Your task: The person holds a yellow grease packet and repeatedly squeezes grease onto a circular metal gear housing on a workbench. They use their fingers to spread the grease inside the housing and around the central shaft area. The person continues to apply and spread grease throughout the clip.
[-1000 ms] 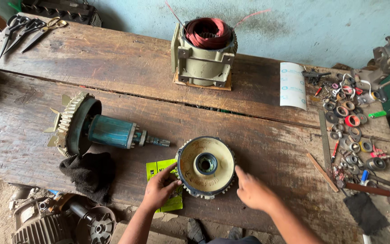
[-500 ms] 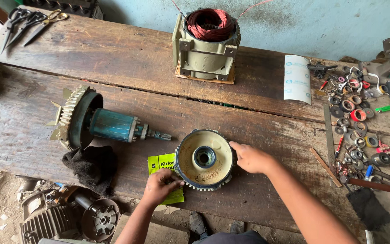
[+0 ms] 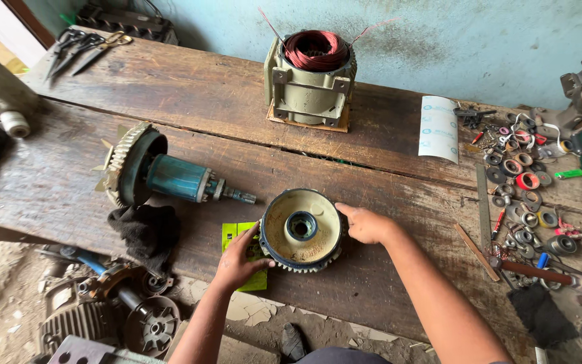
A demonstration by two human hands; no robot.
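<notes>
Head view looks straight down on a worn wooden workbench (image 3: 385, 148), and at lower centre sits a round metal motor end cover with a cream inner face, toothed rim and blue bearing seat (image 3: 301, 230). Left hand (image 3: 239, 259) curls against its lower left edge, fingers gripping the rim over a green card (image 3: 236, 236). Right hand (image 3: 366, 224) presses the right edge, fingers spread and loosely bent. Left of centre lies a teal rotor with a finned fan (image 3: 163, 175); upper centre stands a grey stator wound with red copper wire (image 3: 312, 77).
</notes>
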